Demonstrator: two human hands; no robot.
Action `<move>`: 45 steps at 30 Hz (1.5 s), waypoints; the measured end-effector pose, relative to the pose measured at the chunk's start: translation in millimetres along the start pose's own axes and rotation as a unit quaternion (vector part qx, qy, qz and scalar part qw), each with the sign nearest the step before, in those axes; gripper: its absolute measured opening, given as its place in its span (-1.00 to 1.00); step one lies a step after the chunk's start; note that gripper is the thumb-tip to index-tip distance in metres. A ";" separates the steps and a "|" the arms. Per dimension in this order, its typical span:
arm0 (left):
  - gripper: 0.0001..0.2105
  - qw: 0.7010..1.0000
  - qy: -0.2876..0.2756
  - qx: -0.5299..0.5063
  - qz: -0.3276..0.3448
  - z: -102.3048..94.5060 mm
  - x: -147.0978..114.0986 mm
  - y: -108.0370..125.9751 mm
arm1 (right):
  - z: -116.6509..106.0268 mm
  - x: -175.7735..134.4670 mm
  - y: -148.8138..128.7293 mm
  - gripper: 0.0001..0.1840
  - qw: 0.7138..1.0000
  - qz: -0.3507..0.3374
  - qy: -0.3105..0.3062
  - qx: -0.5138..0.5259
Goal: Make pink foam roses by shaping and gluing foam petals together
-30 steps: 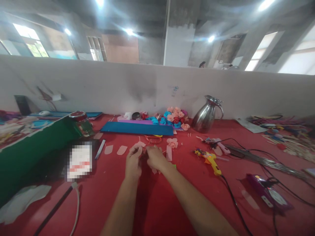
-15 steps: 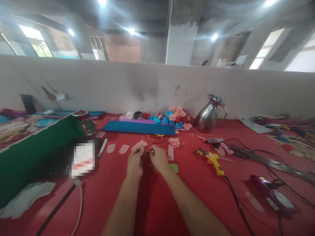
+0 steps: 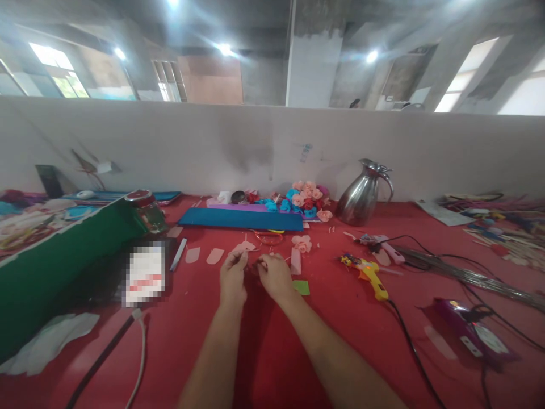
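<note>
Over the red table, my left hand (image 3: 233, 278) is closed, with thumb and fingers pinched together. Just to its right, my right hand (image 3: 276, 276) is also closed in a pinch, its fingertips a small gap from the left ones. Whatever they hold is too small and blurred to name. Pink petal-shaped pieces (image 3: 244, 246) lie just beyond my left fingers, with more cut pieces (image 3: 215, 256) to the left. A pink paper flower (image 3: 302, 243), a pink strip (image 3: 296, 261) and a green piece (image 3: 301, 287) lie beside my right hand.
A blue sheet (image 3: 240, 219) lies ahead, with a bunch of paper flowers (image 3: 307, 199) behind it. To the right are a steel jug (image 3: 361, 196), a yellow glue gun (image 3: 369, 275), cords and a purple device (image 3: 472, 332). At left stand a glass jar (image 3: 147, 213) and a green box (image 3: 76, 267).
My fingertips have drawn slightly apart; a pale pink bit seen between them earlier no longer shows there. The view has shifted slightly, and things on the table lie as before.
</note>
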State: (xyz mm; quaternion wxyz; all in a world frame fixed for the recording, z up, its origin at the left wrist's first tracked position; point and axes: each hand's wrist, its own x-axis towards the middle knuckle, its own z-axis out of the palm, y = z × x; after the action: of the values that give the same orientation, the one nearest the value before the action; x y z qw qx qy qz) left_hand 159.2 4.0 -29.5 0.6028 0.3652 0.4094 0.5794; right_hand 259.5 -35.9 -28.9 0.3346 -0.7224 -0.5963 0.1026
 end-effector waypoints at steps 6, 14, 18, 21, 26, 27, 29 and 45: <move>-0.73 1.000 0.024 0.006 -0.001 1.0 -0.8 1.7 | -32.8 13.1 34.8 -0.79 0.997 0.032 0.072 -0.007; -0.71 1.000 0.011 0.009 -0.006 1.6 -2.0 -0.3 | -29.8 4.9 39.4 -0.93 0.994 -0.009 -0.060 -0.091; -0.72 1.000 -0.001 0.020 -0.007 0.9 -1.1 -4.0 | -26.8 4.1 36.4 -0.87 0.987 -0.009 -0.082 -0.141; -0.74 1.000 -0.008 0.021 -0.010 1.2 -0.9 -5.7 | -30.0 4.4 36.7 -0.88 0.985 -0.011 -0.079 -0.150; -0.75 0.999 -0.015 0.024 -0.016 1.9 -1.6 -6.2 | -28.6 4.0 38.4 -0.89 0.982 -0.015 -0.088 -0.164; -0.76 0.999 -0.018 0.025 -0.017 2.0 -1.8 -6.3 | -27.8 4.5 39.2 -0.89 0.982 -0.013 -0.092 -0.162; -0.76 0.999 -0.023 0.028 -0.015 2.4 -2.2 -6.6 | -27.5 6.1 41.0 -0.85 0.985 -0.008 -0.094 -0.146; -0.81 0.996 -0.067 0.049 -0.030 12.3 -13.6 -5.4 | -27.7 5.0 41.3 -0.93 0.986 -0.023 -0.080 -0.145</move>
State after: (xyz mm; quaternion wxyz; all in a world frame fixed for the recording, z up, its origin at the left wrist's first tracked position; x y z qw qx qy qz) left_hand 172.7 -9.4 -28.6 0.6272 0.4201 0.4063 0.5148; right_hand 308.7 -43.9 -31.7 0.1797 -0.7390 -0.6462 0.0643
